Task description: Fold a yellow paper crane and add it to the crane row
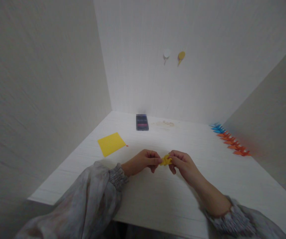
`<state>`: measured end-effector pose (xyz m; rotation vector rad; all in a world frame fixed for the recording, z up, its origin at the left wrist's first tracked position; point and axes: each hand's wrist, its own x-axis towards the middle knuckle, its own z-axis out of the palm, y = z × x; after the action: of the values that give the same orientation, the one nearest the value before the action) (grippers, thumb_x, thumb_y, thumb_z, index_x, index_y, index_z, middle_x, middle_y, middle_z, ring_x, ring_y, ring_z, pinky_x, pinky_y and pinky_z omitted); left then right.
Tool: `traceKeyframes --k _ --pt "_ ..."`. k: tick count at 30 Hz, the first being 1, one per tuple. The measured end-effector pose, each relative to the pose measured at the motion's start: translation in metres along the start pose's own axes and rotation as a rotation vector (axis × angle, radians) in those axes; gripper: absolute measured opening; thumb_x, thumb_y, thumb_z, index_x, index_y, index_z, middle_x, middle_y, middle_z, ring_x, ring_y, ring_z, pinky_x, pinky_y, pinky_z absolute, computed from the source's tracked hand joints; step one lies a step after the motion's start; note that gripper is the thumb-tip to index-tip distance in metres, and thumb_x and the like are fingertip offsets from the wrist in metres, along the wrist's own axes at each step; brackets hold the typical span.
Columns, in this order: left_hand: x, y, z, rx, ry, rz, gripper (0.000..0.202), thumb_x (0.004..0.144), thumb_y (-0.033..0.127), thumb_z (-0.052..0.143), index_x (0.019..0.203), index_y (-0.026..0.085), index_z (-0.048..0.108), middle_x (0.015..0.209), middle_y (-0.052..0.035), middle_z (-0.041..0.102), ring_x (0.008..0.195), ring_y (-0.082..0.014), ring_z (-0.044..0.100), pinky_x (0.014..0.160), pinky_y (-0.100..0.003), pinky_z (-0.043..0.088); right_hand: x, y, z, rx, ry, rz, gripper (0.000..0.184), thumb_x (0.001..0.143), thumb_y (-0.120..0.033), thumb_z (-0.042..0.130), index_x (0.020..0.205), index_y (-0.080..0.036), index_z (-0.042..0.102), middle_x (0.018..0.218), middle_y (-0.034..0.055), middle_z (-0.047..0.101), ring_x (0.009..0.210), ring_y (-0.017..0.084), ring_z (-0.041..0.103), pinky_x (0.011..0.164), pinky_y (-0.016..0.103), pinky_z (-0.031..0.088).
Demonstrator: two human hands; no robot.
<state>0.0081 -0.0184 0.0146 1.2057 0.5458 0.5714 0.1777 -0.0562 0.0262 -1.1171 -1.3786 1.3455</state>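
Between my two hands, above the middle of the white table, is a small folded piece of yellow paper (166, 160). My left hand (150, 160) pinches its left end between thumb and fingers; a ring sits on one finger. From the other side, my right hand (180, 160) grips the right end the same way. The finer folds are too small to make out. A flat yellow sheet of paper (111, 144) lies on the table to the left of my hands.
A dark, blurred-out object (142, 122) rests near the back wall. Along the right wall stands a row of folded paper figures, blue ones (218, 128) behind orange ones (234, 143). A white hook (166, 53) and a yellow hook (181, 55) are on the back wall.
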Motion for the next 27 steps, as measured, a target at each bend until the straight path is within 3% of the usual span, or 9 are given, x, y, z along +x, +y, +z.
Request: traceKeyframes --k 11,20,27 --pt "-0.001 -0.001 0.001 -0.034 -0.053 0.035 0.031 0.061 0.038 0.064 0.059 0.009 0.054 0.046 0.0026 0.051 0.037 -0.0052 0.045 0.037 -0.017 0.036 0.000 0.002 0.005 0.193 -0.072 0.061 0.017 0.072 -0.027 0.051 0.062 -0.014 0.050 0.048 0.0001 0.058 0.039 0.011 0.053 0.039 0.023 0.042" --pt "-0.002 -0.003 0.000 -0.309 -0.110 0.063 0.035 0.056 0.039 0.069 0.061 0.010 0.050 0.048 0.0020 0.053 0.037 -0.0057 0.047 0.036 -0.016 0.035 -0.002 -0.002 0.012 0.373 -0.055 0.051 0.016 0.070 -0.025 0.056 0.061 -0.013 0.053 0.050 0.0009 0.057 0.039 0.009 0.051 0.038 0.021 0.043" --pt "-0.003 -0.002 0.000 -0.330 -0.140 0.050 0.030 0.061 0.034 0.067 0.061 0.009 0.051 0.051 -0.0004 0.055 0.040 -0.0070 0.051 0.038 -0.017 0.038 -0.003 -0.007 0.014 0.458 -0.010 0.061 0.016 0.067 -0.024 0.059 0.057 -0.013 0.052 0.045 -0.0008 0.055 0.036 0.009 0.049 0.035 0.020 0.042"
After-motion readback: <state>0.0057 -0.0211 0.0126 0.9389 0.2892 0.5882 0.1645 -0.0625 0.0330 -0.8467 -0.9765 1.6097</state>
